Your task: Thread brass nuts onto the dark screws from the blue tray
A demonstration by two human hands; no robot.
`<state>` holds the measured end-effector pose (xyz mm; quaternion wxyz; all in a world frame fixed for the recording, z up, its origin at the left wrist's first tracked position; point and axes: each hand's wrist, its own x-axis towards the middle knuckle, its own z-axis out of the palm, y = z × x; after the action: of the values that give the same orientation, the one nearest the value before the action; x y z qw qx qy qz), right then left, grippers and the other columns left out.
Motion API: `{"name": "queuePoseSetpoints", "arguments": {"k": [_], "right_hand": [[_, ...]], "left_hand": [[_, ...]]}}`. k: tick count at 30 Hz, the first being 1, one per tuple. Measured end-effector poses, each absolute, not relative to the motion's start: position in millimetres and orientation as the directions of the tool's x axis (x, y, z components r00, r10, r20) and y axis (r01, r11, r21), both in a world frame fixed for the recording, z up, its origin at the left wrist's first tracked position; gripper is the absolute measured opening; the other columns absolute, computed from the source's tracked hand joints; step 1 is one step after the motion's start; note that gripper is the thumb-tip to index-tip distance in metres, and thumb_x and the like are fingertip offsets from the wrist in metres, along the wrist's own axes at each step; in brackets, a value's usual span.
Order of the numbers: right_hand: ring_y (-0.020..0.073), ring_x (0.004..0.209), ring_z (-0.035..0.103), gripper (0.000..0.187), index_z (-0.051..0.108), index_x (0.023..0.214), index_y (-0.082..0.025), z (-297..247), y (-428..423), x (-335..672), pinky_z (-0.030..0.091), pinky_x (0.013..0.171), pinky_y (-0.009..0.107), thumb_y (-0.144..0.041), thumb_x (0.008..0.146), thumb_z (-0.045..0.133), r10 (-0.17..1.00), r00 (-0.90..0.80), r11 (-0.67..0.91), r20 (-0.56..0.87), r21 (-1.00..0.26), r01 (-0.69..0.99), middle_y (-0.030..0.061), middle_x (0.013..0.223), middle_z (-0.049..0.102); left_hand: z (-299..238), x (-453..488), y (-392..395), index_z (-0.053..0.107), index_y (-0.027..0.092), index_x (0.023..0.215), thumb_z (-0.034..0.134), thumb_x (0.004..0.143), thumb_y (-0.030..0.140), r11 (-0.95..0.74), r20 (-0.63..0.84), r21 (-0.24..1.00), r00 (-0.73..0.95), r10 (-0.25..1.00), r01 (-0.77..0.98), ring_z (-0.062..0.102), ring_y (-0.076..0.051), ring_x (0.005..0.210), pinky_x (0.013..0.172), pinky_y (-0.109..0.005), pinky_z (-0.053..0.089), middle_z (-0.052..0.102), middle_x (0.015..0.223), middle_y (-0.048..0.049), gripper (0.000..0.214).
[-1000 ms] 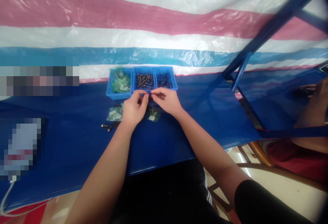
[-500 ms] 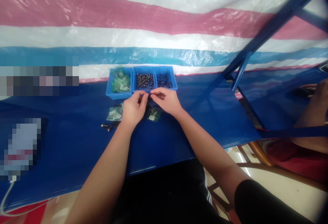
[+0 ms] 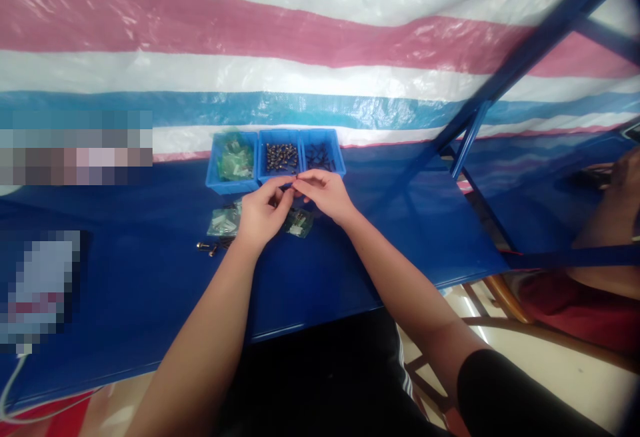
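My left hand and my right hand meet fingertip to fingertip just in front of the blue bins. Both are closed in a pinch; whatever lies between the fingers is too small and hidden to name. Behind them, the middle bin holds many brass-coloured screw-like parts, and the right bin holds dark screws. Green-tinted plastic packets fill the left bin. Under and beside my hands lie a clear packet with white pieces and another small packet. Loose metal bolts rest left of my left wrist.
The blue table runs across the view, with a striped plastic sheet behind it. A blue metal frame rises at right. A blurred-out device with a cable lies at left. Another person's arm shows at far right.
The fingers of both hands have shifted slightly against each other, and the left thumb has moved a little to the right. The bins and packets stay put.
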<state>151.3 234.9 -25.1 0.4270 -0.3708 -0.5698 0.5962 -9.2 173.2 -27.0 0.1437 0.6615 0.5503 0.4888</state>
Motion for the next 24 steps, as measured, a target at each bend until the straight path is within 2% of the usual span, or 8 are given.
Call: {"name": "queuePoseSetpoints", "arguments": {"k": [4,10,19,24], "right_hand": [[0.0140,0.074,0.070,0.027,0.074,0.091,-0.018,-21.9,234.0,152.5,0.056,0.060,0.023,-0.040,0.076,0.080,0.917,-0.399,-0.055,-0.020,-0.996,-0.077,0.0021,0.081,0.075],[0.0129,0.074,0.070,0.025,0.074,0.090,-0.018,-19.7,233.7,152.6,0.052,0.058,0.021,-0.041,0.080,0.077,0.919,-0.393,-0.079,-0.035,-0.992,-0.095,0.0031,0.082,0.075],[0.0147,0.078,0.071,0.033,0.076,0.096,-0.017,-23.7,234.9,155.4,0.057,0.068,0.026,-0.046,0.082,0.074,0.914,-0.393,0.091,0.102,-0.995,-0.046,0.0049,0.085,0.076],[0.0164,0.081,0.072,0.033,0.077,0.097,-0.017,-22.5,234.7,155.3,0.060,0.075,0.029,-0.046,0.083,0.073,0.910,-0.399,0.114,0.111,-0.993,-0.015,0.0056,0.089,0.078]], "left_hand": [[-27.8,-9.0,173.8,0.069,0.020,0.112,0.066,0.091,0.037,-0.326,0.477,0.725,-0.101,0.873,0.606,0.047,-0.007,0.054,0.061,-0.021,0.044,0.053,0.062,0.0063,0.026],[-26.6,-8.7,174.5,0.072,0.021,0.108,0.063,0.094,0.037,-0.311,0.496,0.696,-0.120,0.860,0.647,0.046,-0.007,0.053,0.060,-0.020,0.042,0.054,0.060,0.0054,0.024],[-25.0,-10.3,174.0,0.070,0.021,0.115,0.062,0.094,0.042,-0.268,0.474,0.695,-0.146,0.868,0.667,0.051,-0.009,0.054,0.063,-0.022,0.044,0.057,0.061,0.0050,0.031],[-25.3,-11.0,174.2,0.072,0.019,0.109,0.060,0.094,0.044,-0.232,0.448,0.698,-0.160,0.879,0.678,0.052,-0.009,0.054,0.061,-0.022,0.043,0.058,0.061,0.0040,0.031]]}}
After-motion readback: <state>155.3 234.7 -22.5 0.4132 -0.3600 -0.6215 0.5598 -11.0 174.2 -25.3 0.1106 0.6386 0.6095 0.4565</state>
